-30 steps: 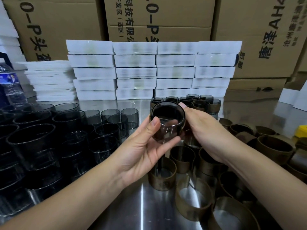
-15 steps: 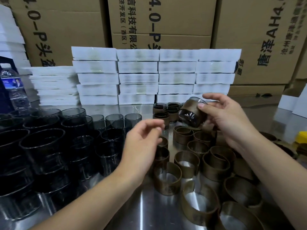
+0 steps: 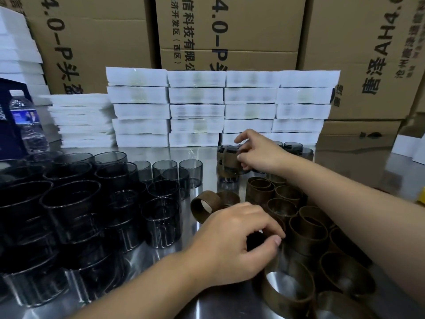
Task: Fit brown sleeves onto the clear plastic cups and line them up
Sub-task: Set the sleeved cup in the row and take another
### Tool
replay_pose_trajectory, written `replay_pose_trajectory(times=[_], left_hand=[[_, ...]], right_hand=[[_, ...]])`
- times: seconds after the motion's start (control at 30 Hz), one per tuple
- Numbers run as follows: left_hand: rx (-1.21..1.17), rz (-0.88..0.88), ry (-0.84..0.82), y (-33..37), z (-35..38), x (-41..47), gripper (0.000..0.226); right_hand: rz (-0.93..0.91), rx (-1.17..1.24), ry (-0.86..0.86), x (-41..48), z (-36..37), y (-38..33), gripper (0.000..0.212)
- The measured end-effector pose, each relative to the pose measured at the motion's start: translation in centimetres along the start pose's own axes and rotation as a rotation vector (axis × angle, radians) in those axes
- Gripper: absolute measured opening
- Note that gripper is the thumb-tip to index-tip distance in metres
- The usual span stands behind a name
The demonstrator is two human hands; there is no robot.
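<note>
Right hand [image 3: 259, 155] pinches a sleeved cup [image 3: 227, 161]; set it upright beside the far row [image 3: 296, 148]. Left hand [image 3: 234, 245] covers loose sleeves [image 3: 308, 233] (grip unclear).

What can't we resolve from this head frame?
All head view.
- Left hand: its curled fingers cover the brown sleeves beneath; grip on one cannot be told.
- Back row of cups: right hand and forearm hide most; count unknown.
- Sleeved cup the right hand grips: whether it stands on the table or on another cup is unclear.
- Bare cups: cut off by left edge, dark.
- White boxes: labels blurred.
</note>
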State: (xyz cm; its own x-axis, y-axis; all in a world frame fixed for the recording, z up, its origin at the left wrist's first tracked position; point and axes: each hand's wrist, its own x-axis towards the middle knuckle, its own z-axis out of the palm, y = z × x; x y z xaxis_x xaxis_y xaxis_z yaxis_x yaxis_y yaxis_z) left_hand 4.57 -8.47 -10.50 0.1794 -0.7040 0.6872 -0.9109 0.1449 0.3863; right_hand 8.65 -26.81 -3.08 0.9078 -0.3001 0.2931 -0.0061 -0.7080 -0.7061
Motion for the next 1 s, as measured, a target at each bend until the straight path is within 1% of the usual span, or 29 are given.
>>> replay_pose_trajectory(times=[0.13, 0.33, 0.47, 0.57, 0.67, 0.73, 0.77, 0.8, 0.83, 0.87, 0.9, 0.93, 1.0], left_hand=[[0.015, 0.01, -0.041, 0.0, 0.1, -0.1, 0.017], [0.008, -0.008, -0.052, 0.0, 0.1, -0.1, 0.018], [0.014, -0.019, -0.097, 0.1, 0.0, -0.1, 0.018], [0.018, -0.033, -0.122, 0.2, 0.1, 0.0, 0.019], [0.026, -0.04, -0.144, 0.3, -0.1, 0.2, 0.021], [0.028, -0.038, -0.158, 0.3, -0.2, 0.1, 0.022], [0.039, -0.062, -0.18, 0.4, -0.3, 0.1, 0.024], [0.066, -0.128, -0.219, 0.6, -0.3, 0.0, 0.032], [0.108, -0.243, -0.288, 0.6, -0.4, -0.1, 0.046], [0.166, -0.358, -0.373, 0.5, -0.3, -0.3, 0.063], [0.216, -0.421, -0.452, 0.3, -0.2, -0.6, 0.077], [0.25, -0.441, -0.511, 0.2, -0.1, -0.8, 0.086], [0.272, -0.436, -0.552, 0.2, -0.2, -0.8, 0.088]], right_hand=[[-0.009, -0.051, -0.042, 0.5, 1.5, 0.2, 0.028], [0.027, -0.289, -0.079, 0.7, 2.5, 1.1, 0.027], [0.067, -0.318, -0.057, 0.9, 2.5, 0.7, 0.019], [0.048, -0.307, -0.106, 0.3, 3.0, -0.9, 0.026], [-0.115, -0.276, -0.158, -1.8, 4.2, -4.3, 0.023], [-0.288, -0.264, -0.242, -3.9, 5.4, -6.7, 0.019], [-0.397, -0.296, -0.289, -4.9, 6.1, -7.5, 0.02], [-0.502, -0.367, -0.321, -5.8, 6.8, -8.0, 0.023], [-0.588, -0.471, -0.334, -6.5, 7.4, -8.4, 0.026], [-0.651, -0.596, -0.332, -7.0, 7.8, -8.5, 0.03], [-0.686, -0.718, -0.324, -7.3, 8.1, -8.5, 0.033], [-0.696, -0.802, -0.32, -7.5, 8.2, -8.3, 0.035], [-0.684, -0.835, -0.335, -7.7, 8.2, -8.0, 0.034]])
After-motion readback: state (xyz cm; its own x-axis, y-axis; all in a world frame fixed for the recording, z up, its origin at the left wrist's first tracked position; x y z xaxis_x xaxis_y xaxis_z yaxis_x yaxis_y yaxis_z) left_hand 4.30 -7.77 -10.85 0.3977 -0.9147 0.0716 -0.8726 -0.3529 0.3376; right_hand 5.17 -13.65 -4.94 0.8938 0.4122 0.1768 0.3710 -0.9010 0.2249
